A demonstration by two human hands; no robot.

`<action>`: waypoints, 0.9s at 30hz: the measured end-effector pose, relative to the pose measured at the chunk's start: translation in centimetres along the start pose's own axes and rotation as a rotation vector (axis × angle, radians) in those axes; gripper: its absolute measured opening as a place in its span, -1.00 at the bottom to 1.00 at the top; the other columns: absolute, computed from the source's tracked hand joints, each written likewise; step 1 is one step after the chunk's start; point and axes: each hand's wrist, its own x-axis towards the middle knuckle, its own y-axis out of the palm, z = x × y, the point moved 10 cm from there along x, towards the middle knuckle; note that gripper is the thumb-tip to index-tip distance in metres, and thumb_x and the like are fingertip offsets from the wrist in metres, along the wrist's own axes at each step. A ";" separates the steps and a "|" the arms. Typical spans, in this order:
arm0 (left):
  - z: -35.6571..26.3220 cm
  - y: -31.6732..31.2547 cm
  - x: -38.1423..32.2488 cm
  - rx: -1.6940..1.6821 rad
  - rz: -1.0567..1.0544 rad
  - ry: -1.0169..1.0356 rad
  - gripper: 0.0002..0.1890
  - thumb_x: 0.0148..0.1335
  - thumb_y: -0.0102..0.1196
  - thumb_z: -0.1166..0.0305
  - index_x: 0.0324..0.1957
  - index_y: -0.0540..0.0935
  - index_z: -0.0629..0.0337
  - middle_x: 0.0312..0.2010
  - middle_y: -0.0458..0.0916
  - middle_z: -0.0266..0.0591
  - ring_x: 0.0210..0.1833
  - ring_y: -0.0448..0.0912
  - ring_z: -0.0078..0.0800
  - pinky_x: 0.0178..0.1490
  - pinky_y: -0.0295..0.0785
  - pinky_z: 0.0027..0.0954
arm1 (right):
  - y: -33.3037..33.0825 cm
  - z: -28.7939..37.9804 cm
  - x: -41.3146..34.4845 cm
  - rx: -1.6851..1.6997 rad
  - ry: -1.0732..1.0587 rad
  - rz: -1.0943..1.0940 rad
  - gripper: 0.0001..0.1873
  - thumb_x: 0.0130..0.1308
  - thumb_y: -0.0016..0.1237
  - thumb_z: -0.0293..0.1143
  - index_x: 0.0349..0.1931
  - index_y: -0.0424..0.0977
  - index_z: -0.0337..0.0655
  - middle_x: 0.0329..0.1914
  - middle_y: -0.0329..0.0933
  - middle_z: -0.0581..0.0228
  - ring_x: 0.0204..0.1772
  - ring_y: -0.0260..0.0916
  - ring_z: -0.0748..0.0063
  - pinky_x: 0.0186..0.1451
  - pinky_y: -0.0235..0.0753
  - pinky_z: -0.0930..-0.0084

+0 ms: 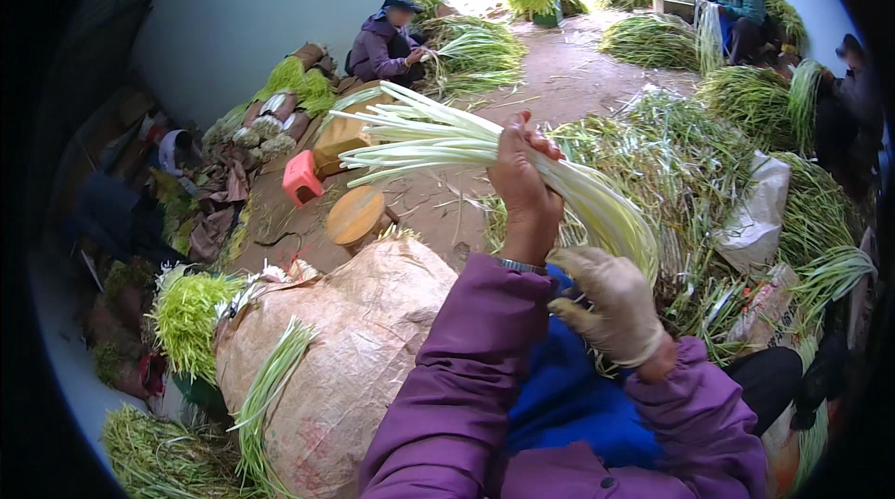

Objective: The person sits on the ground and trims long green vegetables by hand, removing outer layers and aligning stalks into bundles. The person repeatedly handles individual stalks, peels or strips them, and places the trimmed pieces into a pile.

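My bare left hand [524, 184] is closed around a thick bunch of long pale green stalks [608, 212], held up in front of me. The cut-looking pale ends fan out to the left, while the rest bends down to the right behind my right hand. My right hand [612, 307] wears a cream glove and hangs below the bunch, thumb and fingers apart, with nothing plainly in it. Under my forearms lies a blue cloth [580, 394] over my lap. A smaller bundle of green stalks [276, 387] rests on a woven sack [349, 331] at my left.
A round wooden stool [356, 214] and a red plastic stool [302, 177] stand on the floor ahead. Heaped stalks and leaves [671, 170] lie at the right beside a white sack [755, 212]. Several people sit farther off among green bundles, one in a purple jacket [381, 48].
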 end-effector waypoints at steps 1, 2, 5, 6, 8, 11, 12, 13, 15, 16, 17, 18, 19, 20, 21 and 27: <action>1.1 0.2 -0.4 0.016 -0.008 -0.015 -0.72 0.26 0.01 0.26 -0.12 0.40 0.24 -0.63 0.31 -0.40 -0.59 0.34 -0.55 -0.45 0.33 -0.41 | 1.0 -0.6 0.0 -0.009 0.059 0.062 -0.56 -0.07 0.19 -0.40 -0.10 0.48 -0.18 -0.22 0.53 0.14 -0.21 0.50 0.07 -0.16 0.47 0.27; 2.1 0.0 -0.8 0.033 -0.024 -0.030 -0.72 0.25 0.02 0.26 -0.12 0.40 0.24 -0.63 0.31 -0.40 -0.59 0.34 -0.55 -0.46 0.33 -0.43 | 0.1 -0.2 -0.1 -0.013 0.002 -0.074 -0.63 -0.11 0.17 -0.48 -0.19 0.49 -0.20 -0.31 0.52 0.17 -0.27 0.49 0.10 -0.22 0.46 0.28; 4.7 -1.8 -1.3 0.056 -0.096 -0.096 -0.71 0.21 0.04 0.26 -0.12 0.41 0.22 -0.63 0.30 -0.41 -0.59 0.32 -0.56 -0.47 0.30 -0.47 | -0.1 -2.7 -1.4 0.176 0.054 -0.147 -0.68 -0.12 0.16 -0.55 -0.25 0.51 -0.23 -0.35 0.52 0.16 -0.30 0.49 0.11 -0.25 0.46 0.31; 5.4 -2.6 -1.4 0.064 -0.120 -0.111 -0.71 0.20 0.05 0.26 -0.13 0.41 0.22 -0.63 0.30 -0.41 -0.59 0.31 -0.56 -0.47 0.30 -0.47 | 0.3 -3.7 -2.0 0.256 0.100 -0.130 -0.74 -0.09 0.13 -0.60 -0.30 0.52 -0.26 -0.36 0.52 0.13 -0.30 0.49 0.10 -0.25 0.48 0.35; 6.5 -4.1 -1.3 0.106 -0.158 -0.118 -0.73 0.18 0.05 0.27 -0.15 0.42 0.21 -0.63 0.30 -0.41 -0.59 0.30 -0.56 -0.48 0.28 -0.47 | 0.6 -4.7 -2.8 0.324 0.105 -0.141 -0.76 -0.05 0.12 -0.61 -0.30 0.52 -0.26 -0.35 0.53 0.11 -0.29 0.50 0.10 -0.22 0.49 0.37; 8.5 -6.4 -1.4 0.066 -0.255 -0.160 -0.89 0.22 0.05 0.37 -0.27 0.45 0.13 -0.65 0.31 -0.41 -0.64 0.29 -0.63 -0.57 0.27 -0.55 | 1.2 -5.4 -3.5 0.415 0.112 -0.144 -0.80 0.01 0.09 -0.61 -0.30 0.52 -0.27 -0.34 0.53 0.08 -0.28 0.51 0.10 -0.20 0.50 0.40; 8.9 -6.9 -1.4 0.070 -0.272 -0.169 -0.90 0.22 0.06 0.38 -0.28 0.45 0.14 -0.65 0.31 -0.41 -0.64 0.29 -0.63 -0.58 0.28 -0.55 | 1.5 -5.5 -3.7 0.446 0.127 -0.134 -0.82 0.03 0.07 -0.62 -0.30 0.52 -0.27 -0.33 0.53 0.07 -0.27 0.51 0.10 -0.19 0.51 0.41; 9.0 -7.1 -1.2 0.073 -0.258 -0.157 -0.89 0.22 0.05 0.37 -0.28 0.45 0.14 -0.65 0.31 -0.41 -0.65 0.29 -0.62 -0.58 0.28 -0.55 | 2.1 -5.3 -3.9 0.464 0.118 -0.081 -0.83 0.04 0.07 -0.60 -0.31 0.52 -0.27 -0.34 0.53 0.07 -0.28 0.51 0.10 -0.20 0.51 0.40; 9.5 -7.8 -1.0 0.086 -0.267 -0.161 -0.89 0.23 0.05 0.36 -0.28 0.45 0.15 -0.65 0.31 -0.41 -0.65 0.29 -0.62 -0.58 0.29 -0.54 | 3.7 -5.1 -4.6 0.511 0.150 0.063 -0.85 0.04 0.07 -0.57 -0.33 0.52 -0.26 -0.35 0.53 0.07 -0.29 0.51 0.10 -0.22 0.51 0.40; 9.5 -7.9 -0.8 0.106 -0.237 -0.165 -0.86 0.24 0.04 0.32 -0.26 0.45 0.15 -0.65 0.31 -0.41 -0.64 0.30 -0.61 -0.55 0.30 -0.52 | 4.9 -4.7 -5.1 0.459 0.132 0.190 -0.84 0.05 0.08 -0.51 -0.31 0.51 -0.26 -0.37 0.53 0.08 -0.31 0.51 0.09 -0.25 0.50 0.39; 9.8 -8.4 -0.8 0.086 -0.255 -0.191 -0.85 0.25 0.03 0.31 -0.26 0.45 0.15 -0.65 0.30 -0.41 -0.63 0.30 -0.60 -0.54 0.30 -0.51 | 5.6 -4.6 -5.6 0.386 0.123 0.258 -0.78 0.03 0.10 -0.47 -0.27 0.49 -0.26 -0.38 0.52 0.06 -0.32 0.50 0.05 -0.28 0.50 0.38; 10.1 -9.0 -0.9 0.068 -0.274 -0.217 -0.84 0.25 0.03 0.30 -0.25 0.44 0.15 -0.65 0.30 -0.41 -0.62 0.30 -0.60 -0.53 0.30 -0.49 | 6.5 -5.2 -6.2 0.412 0.193 0.313 -0.80 0.09 0.08 -0.46 -0.25 0.48 -0.26 -0.39 0.53 0.11 -0.35 0.50 0.14 -0.28 0.50 0.41; 10.3 -9.4 -0.9 0.044 -0.282 -0.232 -0.83 0.25 0.02 0.29 -0.24 0.44 0.15 -0.65 0.30 -0.42 -0.61 0.30 -0.59 -0.51 0.31 -0.48 | 7.3 -5.8 -6.9 0.458 0.263 0.366 -0.81 0.14 0.06 -0.45 -0.22 0.48 -0.26 -0.40 0.54 0.17 -0.38 0.51 0.24 -0.29 0.50 0.44; 10.3 -9.9 -0.9 0.051 -0.285 -0.239 -0.80 0.23 0.04 0.26 -0.22 0.44 0.15 -0.65 0.29 -0.43 -0.60 0.31 -0.58 -0.48 0.31 -0.46 | 8.1 -6.9 -7.5 0.635 0.388 0.352 -0.82 0.19 0.04 -0.43 -0.21 0.48 -0.26 -0.41 0.53 0.22 -0.39 0.49 0.35 -0.30 0.49 0.48; 10.7 -10.5 -1.0 0.009 -0.312 -0.266 -0.82 0.21 0.05 0.28 -0.26 0.43 0.13 -0.65 0.29 -0.45 -0.60 0.30 -0.59 -0.48 0.31 -0.45 | 9.2 -7.7 -8.0 0.832 0.517 0.330 -0.83 0.23 0.02 -0.41 -0.20 0.48 -0.26 -0.42 0.53 0.28 -0.39 0.46 0.45 -0.31 0.48 0.52; 12.3 -13.9 -1.3 -0.120 -0.460 -0.313 -0.88 0.15 0.06 0.32 -0.37 0.42 0.07 -0.66 0.30 -0.51 -0.61 0.29 -0.61 -0.46 0.28 -0.44 | 10.1 -12.4 -9.6 1.012 0.809 0.048 -0.79 0.29 0.01 -0.42 -0.10 0.45 -0.28 -0.41 0.48 0.45 -0.38 0.38 0.69 -0.33 0.41 0.71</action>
